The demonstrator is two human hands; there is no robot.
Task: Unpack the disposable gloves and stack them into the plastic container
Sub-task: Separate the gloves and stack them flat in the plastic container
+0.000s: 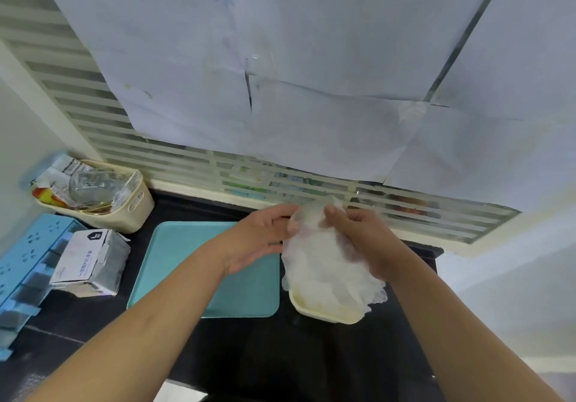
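While the left hand (265, 241) and right hand (366, 241) are pinching the gloves (324, 267) above the container (327, 314), the stack is overhanging its right rim; any slackening grip is likely spilling sheets onto the worktop (311, 355).

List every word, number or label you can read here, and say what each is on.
"L": dark badge on top of the opened glove box.
Blue line of characters on that box's side: too blurred to read.
Print on the crumpled packets in the cream basket: too blurred to read.
No text visible on the gloves, the plastic container or the teal tray.
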